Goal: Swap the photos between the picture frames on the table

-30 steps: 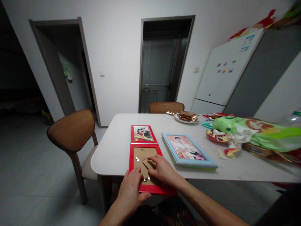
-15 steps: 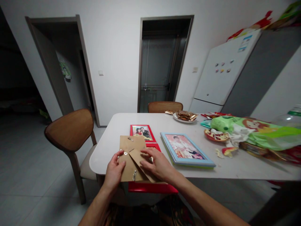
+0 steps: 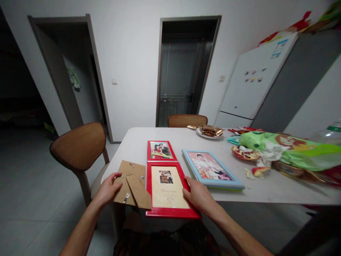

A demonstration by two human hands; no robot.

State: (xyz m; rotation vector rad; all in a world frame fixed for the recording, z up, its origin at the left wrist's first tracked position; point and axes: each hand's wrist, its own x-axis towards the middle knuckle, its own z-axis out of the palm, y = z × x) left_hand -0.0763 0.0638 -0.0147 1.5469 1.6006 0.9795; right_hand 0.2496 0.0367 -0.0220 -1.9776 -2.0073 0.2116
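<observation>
My left hand (image 3: 109, 187) grips the left edge of a brown backing board (image 3: 137, 186), which has metal clips and a fold-out stand flap. The board's right corner overlaps the near red photo frame (image 3: 149, 212). Inside that frame lies a cream sheet (image 3: 160, 197) with a small picture near its top. My right hand (image 3: 198, 193) holds the frame's right edge, thumb toward the sheet. This frame juts slightly over the table's near edge. Directly beyond it lies another red photo frame (image 3: 176, 159) with a couple's picture.
To the right, a light-blue photo frame (image 3: 236, 184) lies on the white table (image 3: 135, 137). Farther right are pomegranate pieces (image 3: 245, 153), crumpled tissue and a green bag (image 3: 301, 149). A plate (image 3: 206, 136) of gold packets stands at the back. A wooden chair (image 3: 80, 145) is at left.
The backing board has moved left in my left hand, off the near red frame, uncovering its cream sheet. My right hand has left the flap and moved right onto that frame's edge.
</observation>
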